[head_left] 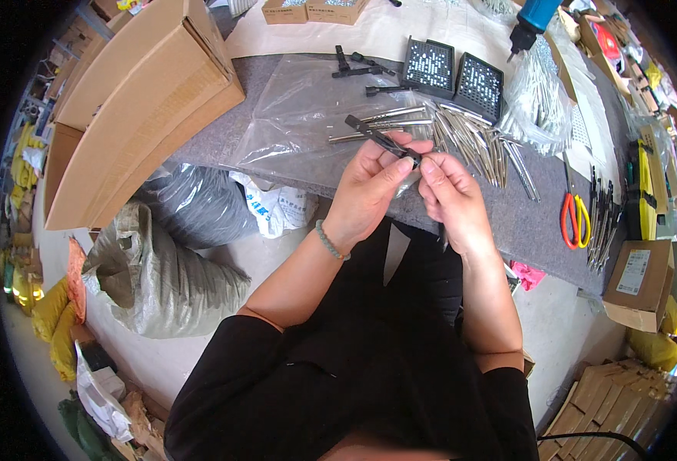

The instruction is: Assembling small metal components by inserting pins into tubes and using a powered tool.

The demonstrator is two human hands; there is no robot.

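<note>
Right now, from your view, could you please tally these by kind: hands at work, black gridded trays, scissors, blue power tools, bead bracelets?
Hands: 2
Black trays: 2
Scissors: 1
Blue power tool: 1
Bead bracelet: 1
Total: 7

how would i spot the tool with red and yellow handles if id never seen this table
Find the grey worktable and look right, past the right hand. Beside a bundle of slim dark rods lies the tool. Its handles, one red, one yellow, set it apart from those rods.
</note>
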